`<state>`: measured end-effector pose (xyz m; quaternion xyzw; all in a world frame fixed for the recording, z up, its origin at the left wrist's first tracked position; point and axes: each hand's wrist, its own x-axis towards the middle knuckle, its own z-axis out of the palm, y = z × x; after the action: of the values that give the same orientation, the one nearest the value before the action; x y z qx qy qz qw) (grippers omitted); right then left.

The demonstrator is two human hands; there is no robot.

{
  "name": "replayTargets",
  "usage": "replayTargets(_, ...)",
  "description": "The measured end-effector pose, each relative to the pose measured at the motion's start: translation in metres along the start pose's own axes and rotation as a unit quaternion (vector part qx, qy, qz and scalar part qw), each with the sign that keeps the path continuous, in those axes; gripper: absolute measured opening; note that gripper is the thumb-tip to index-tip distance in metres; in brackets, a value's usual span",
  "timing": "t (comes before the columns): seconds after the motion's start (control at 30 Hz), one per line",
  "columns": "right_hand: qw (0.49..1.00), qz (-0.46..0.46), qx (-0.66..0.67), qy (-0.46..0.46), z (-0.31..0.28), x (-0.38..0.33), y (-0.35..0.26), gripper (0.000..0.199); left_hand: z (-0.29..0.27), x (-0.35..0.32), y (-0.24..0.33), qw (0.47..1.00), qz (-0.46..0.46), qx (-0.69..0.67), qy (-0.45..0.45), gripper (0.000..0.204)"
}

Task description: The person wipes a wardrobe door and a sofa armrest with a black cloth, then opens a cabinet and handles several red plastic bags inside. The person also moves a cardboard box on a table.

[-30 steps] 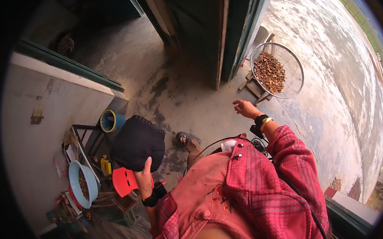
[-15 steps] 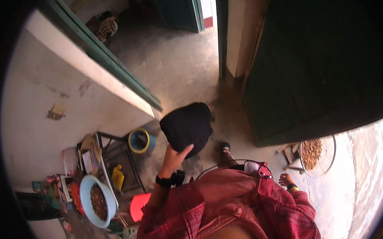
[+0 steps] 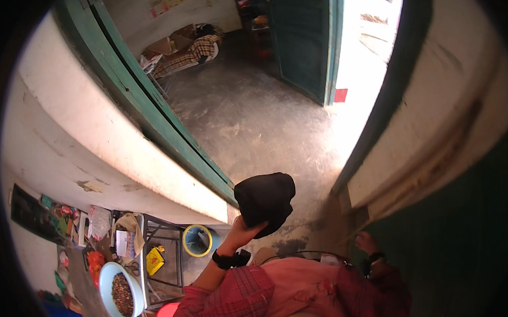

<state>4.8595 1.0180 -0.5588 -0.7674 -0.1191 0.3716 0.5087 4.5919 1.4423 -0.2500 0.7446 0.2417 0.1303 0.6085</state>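
Note:
My left hand (image 3: 241,235) is closed on a black cloth hat (image 3: 265,202), with the thumb laid over its near edge. The soft dark hat is held out in front of me, over the floor of a doorway. My right hand (image 3: 366,242) is out to my right, beside the dark green door panel (image 3: 439,252). Nothing shows in it, and its fingers look loosely apart.
Green door frame (image 3: 150,126) stands on the left, an opened green door (image 3: 302,40) farther in. Left of me are a yellow-rimmed bucket (image 3: 197,241), a metal-framed table (image 3: 164,242), a light-blue basin (image 3: 121,294) of brown pieces, and a red plastic item (image 3: 168,314).
I have moved forward into the doorway, with the hat still in my left hand. More of the far room shows, and the round tray on the right has left view.

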Motion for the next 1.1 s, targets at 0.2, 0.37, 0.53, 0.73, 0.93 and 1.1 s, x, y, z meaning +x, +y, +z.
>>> replayTargets(0.2, 0.981, -0.057, -0.185, -0.015, -0.021, 0.126, -0.063, 0.024, -0.039, 0.134, -0.017, 1.0, -0.016, 0.018, 0.0, 0.04)
replayTargets(0.37, 0.951, 0.072, -0.3, -0.014, -0.019, 0.196, -0.068, 0.014, -0.077, 0.276, -0.014, 1.0, 0.014, 0.018, 0.003, 0.045)
replayTargets(0.53, 0.963, 0.199, -0.18, 0.023, -0.007, 0.276, -0.16, 0.017, -0.112, 0.405, 0.001, 0.996, 0.086, 0.018, -0.03, 0.042)
replayTargets(0.73, 0.963, 0.217, -0.161, -0.001, 0.025, 0.411, -0.251, 0.02, -0.151, 0.537, 0.005, 0.989, 0.124, 0.037, -0.071, 0.045)
replayTargets(0.93, 0.958, 0.204, -0.192, -0.053, 0.019, 0.587, -0.31, 0.024, -0.203, 0.661, 0.005, 0.989, 0.124, 0.083, 0.006, 0.046)
replayTargets(1.1, 0.981, 0.127, -0.121, -0.082, 0.016, 0.754, -0.44, 0.027, -0.259, 0.745, 0.013, 0.984, 0.115, 0.097, 0.095, 0.044)
